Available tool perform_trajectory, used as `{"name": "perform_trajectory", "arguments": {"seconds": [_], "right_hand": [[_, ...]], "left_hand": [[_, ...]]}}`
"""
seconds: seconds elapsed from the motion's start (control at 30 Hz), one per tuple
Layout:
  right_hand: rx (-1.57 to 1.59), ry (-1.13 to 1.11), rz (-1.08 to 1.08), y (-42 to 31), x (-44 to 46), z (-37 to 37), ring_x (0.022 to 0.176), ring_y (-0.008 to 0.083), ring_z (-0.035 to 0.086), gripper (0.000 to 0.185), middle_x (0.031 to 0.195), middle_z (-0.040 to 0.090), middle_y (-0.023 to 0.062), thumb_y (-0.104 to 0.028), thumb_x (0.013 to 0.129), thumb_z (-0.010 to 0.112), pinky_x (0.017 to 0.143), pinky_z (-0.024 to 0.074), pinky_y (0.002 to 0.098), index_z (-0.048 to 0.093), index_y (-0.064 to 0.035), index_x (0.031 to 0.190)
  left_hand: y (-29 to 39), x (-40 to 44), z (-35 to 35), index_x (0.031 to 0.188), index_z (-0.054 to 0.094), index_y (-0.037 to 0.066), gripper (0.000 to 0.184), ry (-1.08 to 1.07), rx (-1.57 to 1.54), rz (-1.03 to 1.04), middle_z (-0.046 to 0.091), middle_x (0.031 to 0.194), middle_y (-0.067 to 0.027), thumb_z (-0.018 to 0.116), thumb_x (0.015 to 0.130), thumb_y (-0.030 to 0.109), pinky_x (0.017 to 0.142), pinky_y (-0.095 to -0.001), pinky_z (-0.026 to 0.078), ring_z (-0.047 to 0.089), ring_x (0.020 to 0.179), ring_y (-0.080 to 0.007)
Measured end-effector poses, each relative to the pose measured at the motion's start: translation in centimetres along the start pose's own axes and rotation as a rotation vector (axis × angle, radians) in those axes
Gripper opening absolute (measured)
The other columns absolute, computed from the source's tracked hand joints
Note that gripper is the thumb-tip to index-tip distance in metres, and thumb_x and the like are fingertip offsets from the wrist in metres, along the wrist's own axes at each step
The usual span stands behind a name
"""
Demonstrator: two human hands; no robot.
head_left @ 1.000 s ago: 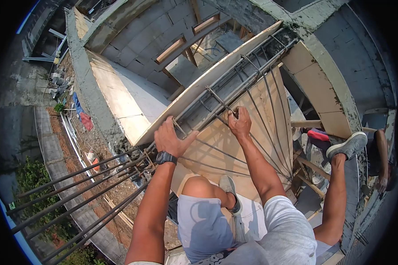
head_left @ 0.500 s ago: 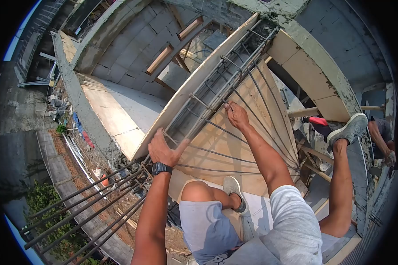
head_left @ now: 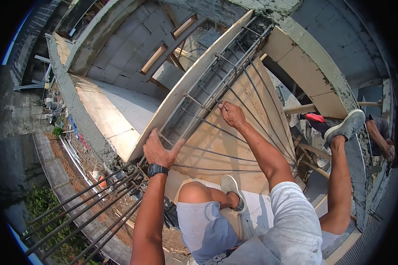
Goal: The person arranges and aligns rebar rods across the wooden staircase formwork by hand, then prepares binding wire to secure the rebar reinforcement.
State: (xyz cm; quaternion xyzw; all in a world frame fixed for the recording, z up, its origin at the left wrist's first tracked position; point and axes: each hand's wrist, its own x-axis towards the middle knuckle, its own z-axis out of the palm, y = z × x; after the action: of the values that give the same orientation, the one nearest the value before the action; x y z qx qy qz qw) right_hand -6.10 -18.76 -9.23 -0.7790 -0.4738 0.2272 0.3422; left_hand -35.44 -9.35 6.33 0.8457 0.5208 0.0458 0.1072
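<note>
The step in hand looks like fine handwork on the reinforcement cage point(head_left: 241, 67), which lies lengthwise in the narrow trough beside the plywood side panel point(head_left: 191, 85). The left hand point(head_left: 160, 151) is open and spread at the near end of the trough, its fingers by the panel's top edge and its thumb reaching across towards the long bars; it seems to serve as a brace, though how firmly it presses cannot be told. The right hand point(head_left: 233, 115) has its fingers curled in, the tips at the cage's near side, close to where a fanned rod point(head_left: 216, 169) and its neighbours spread over the plywood deck point(head_left: 210, 160). Whether those tips pinch a bar or something thin, such as a tie, is too small to tell. The next move, as I judge it, calls for a precise fingertip grip at that crossing, with the left hand steady, and for bars and stirrups to be kept from shifting against each other. The fingers could get nipped between closely set bars. Long projecting bars point(head_left: 82, 213) stick out past the left forearm, so that arm needs care if it swings outwards. A co-worker's hand point(head_left: 389, 153) is well apart, at the far right.
</note>
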Motion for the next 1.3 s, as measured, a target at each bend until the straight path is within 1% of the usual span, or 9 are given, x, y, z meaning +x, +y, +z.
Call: {"name": "perform_trajectory", "arguments": {"seconds": [0.17, 0.47, 0.6, 0.77, 0.83, 0.97, 1.07, 1.13, 1.3], "right_hand": [[-0.006, 0.053, -0.036, 0.6, 0.6, 0.7, 0.075, 0.0418, 0.063, 0.031, 0.074, 0.063, 0.0185, -0.029, 0.104, 0.051, 0.068, 0.0494, 0.0495, 0.057, -0.0038, 0.087], [0.023, -0.064, -0.035, -0.2, 0.7, -1.0, 0.078, 0.0449, 0.063, 0.035, 0.078, 0.065, 0.0216, -0.033, 0.106, 0.047, 0.071, 0.0494, 0.0511, 0.058, -0.0028, 0.094], [-0.05, -0.184, 0.016, -0.6, 0.4, -0.7, 0.088, 0.0453, 0.064, 0.034, 0.089, 0.068, 0.0224, -0.034, 0.104, 0.049, 0.077, 0.0509, 0.0524, 0.062, -0.0028, 0.102], [0.006, 0.014, -0.002, -0.6, -0.2, 0.6, 0.087, 0.0457, 0.064, 0.033, 0.088, 0.068, 0.0215, -0.036, 0.104, 0.048, 0.076, 0.0504, 0.0535, 0.059, -0.0045, 0.1], [-0.008, -0.035, 0.045, -0.4, 0.1, 0.5, 0.087, 0.0448, 0.064, 0.033, 0.09, 0.068, 0.0208, -0.037, 0.103, 0.05, 0.076, 0.0504, 0.0521, 0.06, -0.005, 0.101], [-0.005, 0.047, 0.025, 1.4, 0.3, -1.8, 0.089, 0.0417, 0.064, 0.033, 0.094, 0.067, 0.0197, -0.036, 0.1, 0.056, 0.078, 0.0502, 0.0491, 0.063, -0.0042, 0.101], [0.053, 0.387, 0.241, 3.5, 1.4, -4.6, 0.094, 0.0382, 0.064, 0.033, 0.094, 0.067, 0.0176, -0.035, 0.099, 0.058, 0.08, 0.0497, 0.0472, 0.065, -0.0035, 0.1], [0.028, 0.483, 0.311, 4.2, 2.2, -6.1, 0.1, 0.0372, 0.063, 0.031, 0.099, 0.066, 0.0173, -0.033, 0.099, 0.057, 0.086, 0.0487, 0.0473, 0.065, -0.0043, 0.105], [-0.132, 0.622, 0.289, 7.4, 5.2, -5.9, 0.116, 0.0385, 0.056, 0.036, 0.121, 0.061, 0.0188, -0.03, 0.1, 0.054, 0.103, 0.0419, 0.0482, 0.059, -0.0075, 0.128]], "left_hand": [[0.3, -0.2, -0.6, 0.14, 0.045, -0.003, 0.102, -0.064, -0.01, -0.034, 0.061, 0.124, -0.0249, 0.075, 0.073, 0.068, 0.1, -0.05, 0.041, 0.058, 0.115, -0.0399], [0.1, 0.3, -0.2, 0.14, 0.045, -0.002, 0.102, -0.022, 0.014, -0.015, 0.06, 0.126, -0.0251, 0.076, 0.073, 0.067, 0.102, -0.0492, 0.041, 0.057, 0.116, -0.0398], [0.3, -0.2, -0.2, 0.141, 0.045, -0.003, 0.102, -0.046, 0.033, -0.024, 0.06, 0.128, -0.0254, 0.076, 0.073, 0.067, 0.103, -0.049, 0.04, 0.057, 0.118, -0.0398], [0.2, 0.2, -0.4, 0.14, 0.046, -0.003, 0.102, -0.064, 0.01, -0.045, 0.059, 0.13, -0.0246, 0.076, 0.072, 0.067, 0.104, -0.0492, 0.04, 0.057, 0.119, -0.04], [0.1, 0.0, -0.1, 0.14, 0.046, -0.002, 0.102, -0.029, -0.004, -0.022, 0.059, 0.13, -0.0242, 0.077, 0.072, 0.066, 0.104, -0.0493, 0.04, 0.057, 0.119, -0.0399], [-0.6, 0.1, 0.7, 0.135, 0.05, -0.001, 0.101, 0.083, 0.029, 0.034, 0.065, 0.117, -0.0232, 0.077, 0.068, 0.07, 0.097, -0.0487, 0.043, 0.06, 0.107, -0.0402], [-0.4, -0.2, 0.5, 0.138, 0.049, -0.001, 0.101, 0.04, 0.028, 0.008, 0.063, 0.122, -0.0233, 0.077, 0.07, 0.068, 0.099, -0.0489, 0.042, 0.059, 0.111, -0.0403], [0.0, -0.1, 0.1, 0.141, 0.046, -0.002, 0.101, -0.03, 0.024, -0.028, 0.059, 0.132, -0.024, 0.077, 0.073, 0.066, 0.105, -0.049, 0.04, 0.057, 0.119, -0.04], [0.0, -0.2, 0.5, 0.142, 0.045, -0.001, 0.099, 0.015, 0.024, 0.009, 0.059, 0.13, -0.0247, 0.079, 0.073, 0.061, 0.104, -0.0495, 0.04, 0.057, 0.119, -0.04]]}}
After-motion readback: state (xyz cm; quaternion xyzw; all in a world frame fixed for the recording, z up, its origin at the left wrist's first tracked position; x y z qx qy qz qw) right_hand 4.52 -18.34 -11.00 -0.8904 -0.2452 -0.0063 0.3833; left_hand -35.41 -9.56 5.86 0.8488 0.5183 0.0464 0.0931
